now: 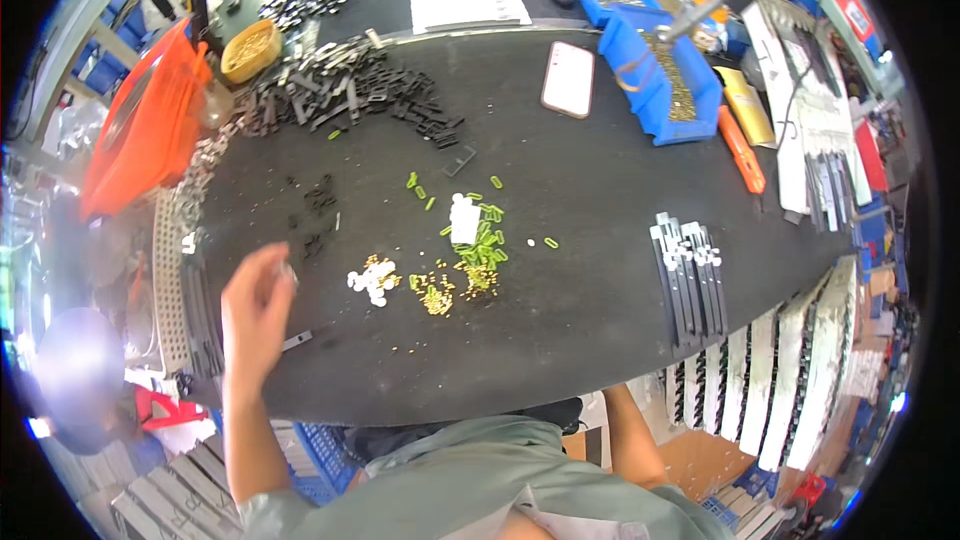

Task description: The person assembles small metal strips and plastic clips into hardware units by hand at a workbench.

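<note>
While the left hand (pixel 258 292) is hovering near black pieces (pixel 313 244), its fingers (pixel 268 258) are curving inward, whether clamped I cannot tell; the right hand is lying hidden.

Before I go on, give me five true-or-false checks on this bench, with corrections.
1. The left hand is over the left part of the flat black tabletop. True.
2. The right hand lies on the tabletop. False: the right hand is out of sight; only the right forearm shows.
3. The white rectangular phone lies left of the elongated blue plastic bin. True.
4. The small green plastic loops are inside the bin. False: they lie loose on the tabletop.
5. The slim orange plastic handle lies left of the phone. False: it lies right of the bin.
</note>
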`<control>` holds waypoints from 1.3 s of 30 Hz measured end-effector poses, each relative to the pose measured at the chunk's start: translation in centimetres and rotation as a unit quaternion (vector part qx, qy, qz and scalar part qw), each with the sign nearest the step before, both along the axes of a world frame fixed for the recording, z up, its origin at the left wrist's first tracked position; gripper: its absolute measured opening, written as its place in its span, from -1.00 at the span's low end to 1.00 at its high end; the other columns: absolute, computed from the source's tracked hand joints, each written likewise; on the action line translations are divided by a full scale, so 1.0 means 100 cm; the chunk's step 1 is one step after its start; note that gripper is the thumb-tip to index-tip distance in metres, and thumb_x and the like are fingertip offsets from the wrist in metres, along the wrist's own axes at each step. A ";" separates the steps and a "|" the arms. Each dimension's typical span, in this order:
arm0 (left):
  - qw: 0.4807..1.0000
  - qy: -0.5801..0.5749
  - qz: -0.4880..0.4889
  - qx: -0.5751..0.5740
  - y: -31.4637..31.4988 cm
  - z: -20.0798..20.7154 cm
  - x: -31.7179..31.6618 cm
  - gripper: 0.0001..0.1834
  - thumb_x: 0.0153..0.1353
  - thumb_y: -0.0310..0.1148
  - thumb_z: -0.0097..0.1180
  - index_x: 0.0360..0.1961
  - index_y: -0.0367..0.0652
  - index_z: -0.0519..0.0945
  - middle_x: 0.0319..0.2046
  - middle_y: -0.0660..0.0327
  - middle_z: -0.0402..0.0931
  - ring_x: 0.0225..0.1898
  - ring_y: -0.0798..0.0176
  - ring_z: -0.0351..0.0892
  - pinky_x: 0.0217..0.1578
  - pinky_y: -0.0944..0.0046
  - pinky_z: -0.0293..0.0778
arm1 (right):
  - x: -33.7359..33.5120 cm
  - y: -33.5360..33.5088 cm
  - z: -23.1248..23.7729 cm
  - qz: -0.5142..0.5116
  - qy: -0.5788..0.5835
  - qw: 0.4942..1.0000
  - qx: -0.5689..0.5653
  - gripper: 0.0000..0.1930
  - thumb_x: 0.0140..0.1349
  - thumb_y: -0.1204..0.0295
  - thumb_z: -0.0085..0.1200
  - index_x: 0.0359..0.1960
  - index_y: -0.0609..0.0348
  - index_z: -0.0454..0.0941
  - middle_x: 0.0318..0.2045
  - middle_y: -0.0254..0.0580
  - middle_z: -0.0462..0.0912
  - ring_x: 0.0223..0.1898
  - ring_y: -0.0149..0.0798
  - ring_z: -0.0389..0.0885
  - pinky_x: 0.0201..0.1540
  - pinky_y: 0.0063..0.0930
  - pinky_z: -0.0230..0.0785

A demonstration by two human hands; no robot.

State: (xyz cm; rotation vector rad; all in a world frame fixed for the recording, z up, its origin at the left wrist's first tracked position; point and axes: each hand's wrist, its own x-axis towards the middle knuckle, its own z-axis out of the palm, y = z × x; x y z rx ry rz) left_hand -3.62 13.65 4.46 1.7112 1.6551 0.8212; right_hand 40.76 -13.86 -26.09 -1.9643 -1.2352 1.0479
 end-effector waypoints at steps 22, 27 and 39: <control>0.946 -0.160 -0.268 0.086 -0.113 -0.037 0.045 -0.73 0.07 -0.58 0.40 -0.16 -0.14 0.72 -0.10 0.10 0.75 -0.11 0.06 0.75 -0.10 0.13 0.64 | -0.172 0.088 0.281 0.029 0.420 0.902 -0.092 -0.64 0.41 0.49 0.18 0.19 0.33 0.58 -0.08 0.07 0.75 -0.11 -0.19 0.76 -0.03 -0.32 0.62; 0.934 -0.113 -0.291 0.175 -0.112 -0.035 0.047 -0.68 0.11 -0.50 0.42 -0.07 -0.16 0.73 -0.12 0.08 0.74 -0.14 0.05 0.74 -0.14 0.15 0.64 | -0.192 0.103 0.260 0.014 0.408 0.912 0.030 -0.73 0.44 0.61 0.09 0.12 0.41 0.59 -0.12 0.02 0.76 -0.15 -0.21 0.77 -0.08 -0.39 0.64; 0.984 0.148 0.056 0.086 -0.097 -0.063 0.015 -0.87 0.20 -0.40 0.36 -0.26 -0.13 0.66 -0.48 0.16 0.56 -0.54 0.07 0.60 -0.48 0.12 0.50 | -0.197 0.119 0.245 0.006 0.425 0.905 0.011 -0.81 0.43 0.61 0.08 0.01 0.41 0.61 -0.13 0.10 0.76 -0.10 -0.04 0.78 -0.09 -0.17 0.72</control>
